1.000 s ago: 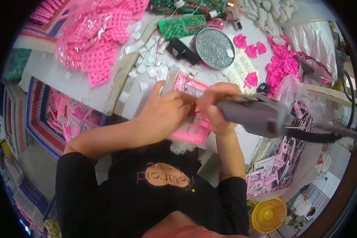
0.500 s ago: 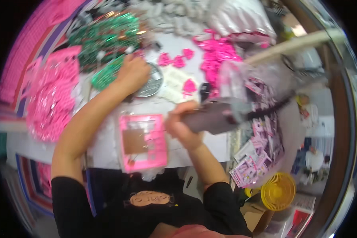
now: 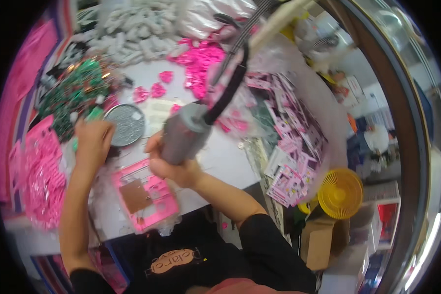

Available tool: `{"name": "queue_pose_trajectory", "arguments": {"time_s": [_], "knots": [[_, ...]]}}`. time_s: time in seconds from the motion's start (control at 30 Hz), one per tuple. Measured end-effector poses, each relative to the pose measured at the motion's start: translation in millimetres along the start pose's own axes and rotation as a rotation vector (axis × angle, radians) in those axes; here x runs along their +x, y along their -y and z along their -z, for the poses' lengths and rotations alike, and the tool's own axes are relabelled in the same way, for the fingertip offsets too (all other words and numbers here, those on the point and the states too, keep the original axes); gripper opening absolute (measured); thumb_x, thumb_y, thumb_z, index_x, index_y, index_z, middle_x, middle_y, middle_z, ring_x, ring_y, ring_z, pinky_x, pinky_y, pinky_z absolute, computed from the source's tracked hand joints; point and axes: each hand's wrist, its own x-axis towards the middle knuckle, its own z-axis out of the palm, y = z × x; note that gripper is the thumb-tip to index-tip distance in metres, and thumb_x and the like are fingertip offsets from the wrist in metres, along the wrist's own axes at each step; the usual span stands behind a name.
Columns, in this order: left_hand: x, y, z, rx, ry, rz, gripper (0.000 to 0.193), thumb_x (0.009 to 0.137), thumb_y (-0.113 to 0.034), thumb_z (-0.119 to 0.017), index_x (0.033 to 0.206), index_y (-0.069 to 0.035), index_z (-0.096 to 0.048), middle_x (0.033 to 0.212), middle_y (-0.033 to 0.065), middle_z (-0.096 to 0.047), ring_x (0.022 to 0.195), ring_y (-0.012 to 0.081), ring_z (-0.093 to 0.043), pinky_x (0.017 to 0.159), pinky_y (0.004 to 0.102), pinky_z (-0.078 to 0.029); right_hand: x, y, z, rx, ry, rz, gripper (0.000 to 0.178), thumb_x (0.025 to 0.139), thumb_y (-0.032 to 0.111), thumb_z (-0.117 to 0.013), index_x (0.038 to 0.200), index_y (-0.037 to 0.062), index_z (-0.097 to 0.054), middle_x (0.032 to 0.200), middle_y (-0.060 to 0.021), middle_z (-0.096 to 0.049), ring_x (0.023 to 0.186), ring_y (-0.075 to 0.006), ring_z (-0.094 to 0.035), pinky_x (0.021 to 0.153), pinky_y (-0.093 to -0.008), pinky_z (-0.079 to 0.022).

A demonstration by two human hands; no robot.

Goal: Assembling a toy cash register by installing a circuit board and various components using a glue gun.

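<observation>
My right hand (image 3: pixel 174 164) is wrapped round a grey, cylinder-shaped corded electric screwdriver (image 3: pixel 187 130), whose thick black cable rises from its top. Its working tip is hidden. Just below this hand a pink plastic casing (image 3: pixel 152 213) lies on the table, a brown square board (image 3: pixel 135 196) in it. My left hand (image 3: pixel 94 139) is closed beside a round tin (image 3: pixel 141 128) of small metal pieces, perhaps screws. What its fingers hold, if anything, is hidden. Past it lies a heap of green circuit boards and wires (image 3: pixel 83 88).
A bag of pink parts (image 3: pixel 44 181) lies at left. Small pink pieces (image 3: pixel 158 90) and a bright pink pile (image 3: pixel 203 63) sit farther back, near grey parts (image 3: pixel 142 29). At right are a plastic bag of printed pink pieces (image 3: pixel 291 166) and a yellow basket (image 3: pixel 340 193).
The whole view has shifted and turned. My right hand has tilted the screwdriver more upright and brought it closer to the casing. My left hand has come nearer, to the tin's near left side.
</observation>
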Motion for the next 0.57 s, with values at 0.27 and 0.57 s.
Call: {"name": "queue_pose_trajectory", "arguments": {"time_s": [0.27,0.57], "knots": [[-106.5,-111.5,48.6,-0.390,0.204,0.217,0.012,0.077,-0.002,-0.071,0.078,-0.005,-0.059,0.072,0.0088,-0.057,0.069,0.0273,-0.055,0.085,0.0426,-0.039,-9.2,-5.7,-46.5,0.205,0.136,0.047,0.029,0.081,0.006,-0.072,0.106,0.0027,-0.057,0.080,-0.0033,-0.060,0.072,-0.0115,-0.064,0.064,-0.0289,-0.053],[-113.4,-98.0,47.2,-0.306,0.155,0.152,0.014,0.076,-0.008,-0.071,0.079,-0.004,-0.057,0.076,0.0102,-0.061,0.076,0.0273,-0.061,0.101,0.0459,-0.035,-4.9,-6.3,-55.9,0.286,0.195,-0.030,0.036,0.085,0.022,-0.071,0.110,0.0029,-0.053,0.099,-0.0063,-0.057,0.083,-0.0083,-0.055,0.071,-0.0248,-0.046]]}}
